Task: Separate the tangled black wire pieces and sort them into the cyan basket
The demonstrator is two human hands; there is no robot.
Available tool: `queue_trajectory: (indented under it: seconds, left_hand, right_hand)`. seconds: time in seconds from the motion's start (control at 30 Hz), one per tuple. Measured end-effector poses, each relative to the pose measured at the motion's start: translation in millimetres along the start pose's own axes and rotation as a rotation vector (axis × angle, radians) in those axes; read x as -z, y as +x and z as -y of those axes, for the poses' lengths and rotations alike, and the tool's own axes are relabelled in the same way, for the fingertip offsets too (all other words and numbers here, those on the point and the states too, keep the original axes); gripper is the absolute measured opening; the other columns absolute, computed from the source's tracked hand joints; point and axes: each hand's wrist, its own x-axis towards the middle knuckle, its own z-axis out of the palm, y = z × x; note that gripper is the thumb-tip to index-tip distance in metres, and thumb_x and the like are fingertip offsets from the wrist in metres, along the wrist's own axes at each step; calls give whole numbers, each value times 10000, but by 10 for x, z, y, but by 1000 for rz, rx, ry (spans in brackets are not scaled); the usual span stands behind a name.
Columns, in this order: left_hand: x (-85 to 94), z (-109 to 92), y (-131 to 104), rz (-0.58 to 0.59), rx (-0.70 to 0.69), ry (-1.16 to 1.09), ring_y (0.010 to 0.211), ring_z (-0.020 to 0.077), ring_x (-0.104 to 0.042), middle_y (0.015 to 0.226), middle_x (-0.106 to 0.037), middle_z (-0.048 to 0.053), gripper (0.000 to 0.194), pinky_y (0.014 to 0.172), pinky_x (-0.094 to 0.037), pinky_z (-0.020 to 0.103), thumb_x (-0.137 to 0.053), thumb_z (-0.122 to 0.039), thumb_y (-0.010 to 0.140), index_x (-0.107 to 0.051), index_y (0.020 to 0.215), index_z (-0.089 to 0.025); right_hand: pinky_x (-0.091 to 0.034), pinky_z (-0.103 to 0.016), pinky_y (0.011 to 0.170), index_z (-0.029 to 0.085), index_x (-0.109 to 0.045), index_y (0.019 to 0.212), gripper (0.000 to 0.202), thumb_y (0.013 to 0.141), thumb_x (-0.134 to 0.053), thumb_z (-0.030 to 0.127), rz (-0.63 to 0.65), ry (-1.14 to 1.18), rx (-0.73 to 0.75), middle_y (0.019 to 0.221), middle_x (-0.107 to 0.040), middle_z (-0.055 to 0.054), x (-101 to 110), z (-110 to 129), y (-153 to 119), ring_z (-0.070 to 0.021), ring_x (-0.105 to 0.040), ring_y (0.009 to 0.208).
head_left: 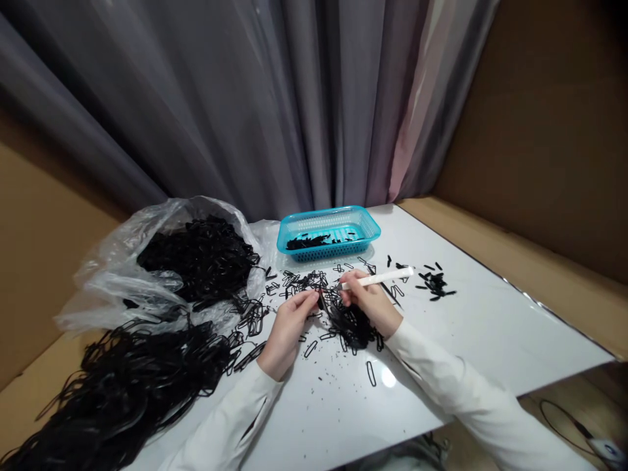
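My left hand [290, 327] pinches a small black piece [321, 299] at the middle of the white table. Just right of it, my right hand [367, 299] holds a white pen-like tool [385, 277], its dark tip pointing left toward that piece. Beneath and between both hands lies a heap of black rubbery strips [352, 326], with loose black loops [310, 281] scattered around. Behind the hands stands a blue perforated basket [328, 252] with some black pieces in it.
A clear plastic bag [112, 255] full of black pieces [201, 258] stands at the back left. In front of it spreads a large black pile [132, 386]. A small black cluster [436, 282] lies on the white table [495, 327] at the right. Cardboard walls flank both sides.
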Motion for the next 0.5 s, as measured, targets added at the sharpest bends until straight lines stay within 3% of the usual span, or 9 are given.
queue_trajectory:
  seconds: [0.13,0.33,0.5]
  left_hand:
    - [-10,-14,-13,-51,12,-55,712,110,-569,842,-659,41,389,624,-431,190,-761,-430,635,-690,883,-139]
    - [-39,-65,-80,-115,-59,-45,652,110,-560,713,-640,-2,281,596,-420,194,-761,-377,646,-679,802,-159]
    - [-71,-69,-104,-140,-127,-25,697,133,-591,720,-658,-2,198,639,-442,216,-747,-322,650,-687,758,-168]
  right_hand:
    - [-487,-305,713,218,-605,838,334,712,-705,511,116,-16,-43,719,-669,4,-57,21,-43,-129,-617,681]
    - [-481,-288,738,204,-673,784,283,701,-731,468,106,-61,-39,894,-680,-23,-68,-22,-47,-122,-601,763]
    - [-517,-298,709,194,-655,756,337,701,-710,522,117,-11,-71,786,-666,-10,-86,-64,-33,-135,-625,726]
